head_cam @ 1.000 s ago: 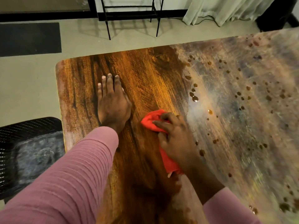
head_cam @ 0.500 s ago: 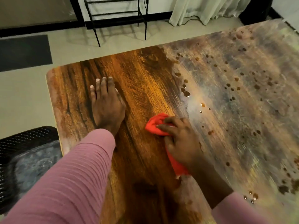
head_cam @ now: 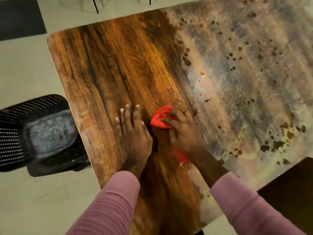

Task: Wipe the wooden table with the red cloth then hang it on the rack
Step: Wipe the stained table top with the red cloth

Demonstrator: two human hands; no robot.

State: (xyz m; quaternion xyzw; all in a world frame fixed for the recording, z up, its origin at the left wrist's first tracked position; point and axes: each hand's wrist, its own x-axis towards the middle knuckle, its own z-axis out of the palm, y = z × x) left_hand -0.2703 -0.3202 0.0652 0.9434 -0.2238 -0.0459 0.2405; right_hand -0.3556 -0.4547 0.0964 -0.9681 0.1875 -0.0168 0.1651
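The wooden table (head_cam: 118, 61) fills most of the view; its left part shows clean brown grain, its right part is dusty grey with dark spots and droplets. My right hand (head_cam: 184, 134) presses the red cloth (head_cam: 160, 118) onto the table near the boundary between the two parts. The cloth bunches out ahead of my fingers and a strip of it shows under my wrist. My left hand (head_cam: 133, 134) lies flat on the clean wood just left of the cloth, fingers spread. Two black legs of the rack (head_cam: 95, 5) show at the top edge.
A black mesh office chair (head_cam: 33, 133) stands on the floor by the table's left edge. A dark mat (head_cam: 20, 19) lies on the floor at top left. A dark surface (head_cam: 293, 189) sits past the table's near right corner.
The view has tilted down, so the rack is almost out of frame. Both hands now sit nearer to me and closer together, the cloth still under my right hand.
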